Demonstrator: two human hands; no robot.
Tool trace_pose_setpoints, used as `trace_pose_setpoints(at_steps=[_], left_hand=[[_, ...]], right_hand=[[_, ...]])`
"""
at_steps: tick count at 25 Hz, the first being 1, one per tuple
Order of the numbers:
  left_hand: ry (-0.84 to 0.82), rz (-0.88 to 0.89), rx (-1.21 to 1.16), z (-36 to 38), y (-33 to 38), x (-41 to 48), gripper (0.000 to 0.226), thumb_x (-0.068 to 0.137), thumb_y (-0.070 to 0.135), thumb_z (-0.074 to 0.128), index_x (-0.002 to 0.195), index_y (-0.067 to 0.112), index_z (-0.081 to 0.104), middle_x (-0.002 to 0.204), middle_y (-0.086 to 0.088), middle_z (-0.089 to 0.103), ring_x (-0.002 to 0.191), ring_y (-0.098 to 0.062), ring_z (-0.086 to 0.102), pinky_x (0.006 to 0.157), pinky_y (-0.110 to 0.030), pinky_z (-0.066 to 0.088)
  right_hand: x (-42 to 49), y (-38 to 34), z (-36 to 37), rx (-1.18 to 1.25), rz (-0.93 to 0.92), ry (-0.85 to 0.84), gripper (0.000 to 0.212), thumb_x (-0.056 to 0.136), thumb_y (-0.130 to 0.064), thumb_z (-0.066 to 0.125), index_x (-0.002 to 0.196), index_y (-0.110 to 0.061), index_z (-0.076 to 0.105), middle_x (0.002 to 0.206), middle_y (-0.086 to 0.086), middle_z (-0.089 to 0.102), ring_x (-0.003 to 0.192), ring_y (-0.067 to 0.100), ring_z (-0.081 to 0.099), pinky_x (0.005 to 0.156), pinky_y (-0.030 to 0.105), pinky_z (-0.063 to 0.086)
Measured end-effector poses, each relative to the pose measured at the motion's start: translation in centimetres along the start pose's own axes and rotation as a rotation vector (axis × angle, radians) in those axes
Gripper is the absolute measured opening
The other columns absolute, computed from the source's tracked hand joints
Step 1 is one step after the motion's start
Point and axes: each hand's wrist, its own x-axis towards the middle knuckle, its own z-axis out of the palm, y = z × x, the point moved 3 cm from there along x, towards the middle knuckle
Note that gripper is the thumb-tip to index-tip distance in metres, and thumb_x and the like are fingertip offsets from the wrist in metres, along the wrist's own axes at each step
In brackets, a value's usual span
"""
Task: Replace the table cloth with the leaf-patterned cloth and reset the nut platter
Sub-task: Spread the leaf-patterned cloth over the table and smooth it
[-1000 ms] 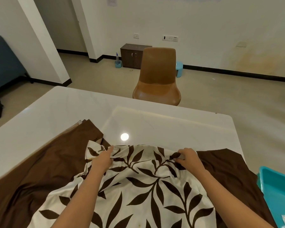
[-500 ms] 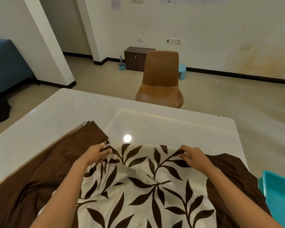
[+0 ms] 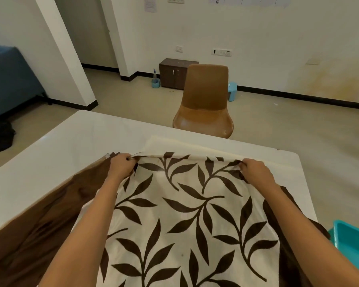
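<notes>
Both hands pinch the far edge of the leaf-patterned cloth point(image 3: 174, 220). The left hand point(image 3: 120, 165) has its fingers curled shut on the fabric at one end of that edge, and the right hand point(image 3: 255, 168) is closed on the other end, so the edge runs taut between the two sets of fingertips. Compared with half a second ago, the hands have moved further out over the white table point(image 3: 71, 141) and further apart; the rumpled folds that lay between them then are now pulled nearly flat. Just beyond the fingers a pale strip of the cloth's plain underside now shows, turned away from the person. The brown cloth point(image 3: 39, 220) lies outside the left fingers, spreading down toward the near edge, and more of it peeks out beside the right forearm. A teal tray point(image 3: 352, 237) sits well to the right of the right hand. A brown chair point(image 3: 204, 104) stands past the table, well beyond the fingertips.
</notes>
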Motion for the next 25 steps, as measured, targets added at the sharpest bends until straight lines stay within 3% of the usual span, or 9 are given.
trace_pose_setpoints(at_steps=[4, 8, 10, 12, 14, 17, 19, 22, 25], left_hand=[[0.050, -0.161, 0.190, 2.5, 1.6, 0.9, 0.023, 0.096, 0.024, 0.046, 0.097, 0.005, 0.059, 0.117, -0.020, 0.055, 0.096, -0.032, 0.055, 0.075, -0.034, 0.046], [-0.089, -0.354, -0.255, 4.2, 3.6, 2.0, 0.022, 0.097, 0.011, 0.041, 0.111, 0.002, 0.055, 0.101, -0.015, 0.065, 0.083, -0.026, 0.065, 0.063, -0.029, 0.055], [-0.073, -0.119, -0.397, 4.0, 6.4, 2.9, 0.032, 0.100, 0.024, 0.036, 0.126, 0.011, 0.049, 0.120, -0.006, 0.060, 0.106, -0.025, 0.059, 0.085, -0.033, 0.049], [-0.085, 0.287, -0.301, 3.2, 9.6, 2.6, 0.039, 0.097, 0.033, 0.045, 0.136, 0.031, 0.036, 0.130, 0.001, 0.051, 0.122, -0.021, 0.049, 0.098, -0.034, 0.040], [-0.175, 0.555, -0.052, 3.5, 11.5, 2.6, 0.081, 0.089, 0.034, 0.061, 0.144, 0.050, 0.004, 0.147, -0.004, 0.040, 0.128, -0.021, 0.045, 0.106, -0.039, 0.037], [-0.277, 0.582, 0.330, 5.7, 10.3, 2.2, 0.114, 0.084, 0.022, 0.068, 0.140, 0.046, -0.028, 0.116, -0.017, 0.063, 0.089, -0.021, 0.066, 0.083, -0.036, 0.055], [-0.338, 0.513, 0.405, 8.5, 7.8, 0.6, 0.111, 0.084, 0.020, 0.066, 0.144, 0.042, -0.025, 0.096, -0.013, 0.066, 0.078, -0.021, 0.065, 0.072, -0.032, 0.054], [-0.456, 0.387, 0.461, 12.6, 2.7, -1.6, 0.088, 0.086, 0.043, 0.061, 0.152, 0.031, 0.003, 0.148, -0.008, 0.041, 0.130, -0.025, 0.045, 0.106, -0.042, 0.039], [-0.544, 0.366, 0.694, 15.3, -1.8, -4.7, 0.087, 0.082, 0.070, 0.044, 0.151, 0.032, 0.008, 0.160, -0.006, 0.010, 0.148, -0.027, 0.009, 0.117, -0.052, 0.005]], right_hand=[[-0.4, -0.5, 0.6, -0.167, 0.148, -0.407, 0.046, 0.085, -0.033, 0.067, 0.120, -0.005, 0.057, 0.116, 0.009, 0.060, 0.109, 0.025, 0.058, 0.080, 0.023, 0.042], [3.0, -1.6, -0.5, 1.049, 0.362, -0.247, 0.017, 0.096, -0.006, 0.047, 0.110, 0.000, 0.055, 0.105, 0.019, 0.060, 0.082, 0.026, 0.061, 0.058, 0.029, 0.056], [5.0, -2.1, -2.0, 1.352, 0.364, 0.030, 0.012, 0.094, 0.002, 0.044, 0.090, 0.001, 0.055, 0.091, 0.020, 0.057, 0.082, 0.026, 0.059, 0.054, 0.024, 0.055], [6.0, -2.9, -4.8, 1.123, 0.157, 0.357, 0.013, 0.094, -0.008, 0.049, 0.101, -0.001, 0.058, 0.103, 0.014, 0.056, 0.102, 0.025, 0.057, 0.073, 0.025, 0.054], [6.3, -3.9, -6.2, 0.678, -0.180, 0.441, 0.044, 0.093, -0.020, 0.057, 0.134, -0.012, 0.043, 0.143, 0.011, 0.031, 0.132, 0.024, 0.036, 0.109, 0.028, 0.033], [5.7, -3.4, -3.0, 0.168, -0.323, 0.053, 0.097, 0.088, -0.022, 0.066, 0.152, -0.031, -0.006, 0.156, 0.005, -0.026, 0.147, 0.029, 0.004, 0.115, 0.037, 0.016], [4.9, -1.3, 1.2, -0.005, -0.301, -0.140, 0.097, 0.089, -0.022, 0.064, 0.151, -0.029, -0.010, 0.155, 0.013, -0.028, 0.146, 0.035, 0.006, 0.116, 0.042, 0.018], [2.8, 1.5, 8.0, -0.085, -0.218, -0.462, 0.076, 0.095, -0.038, 0.051, 0.153, -0.024, 0.005, 0.160, 0.016, -0.002, 0.147, 0.033, 0.007, 0.119, 0.044, 0.016], [0.5, 2.7, 12.6, -0.170, -0.183, -0.680, 0.066, 0.097, -0.054, 0.035, 0.152, -0.031, 0.008, 0.161, 0.012, -0.002, 0.148, 0.033, 0.000, 0.119, 0.051, 0.009]])
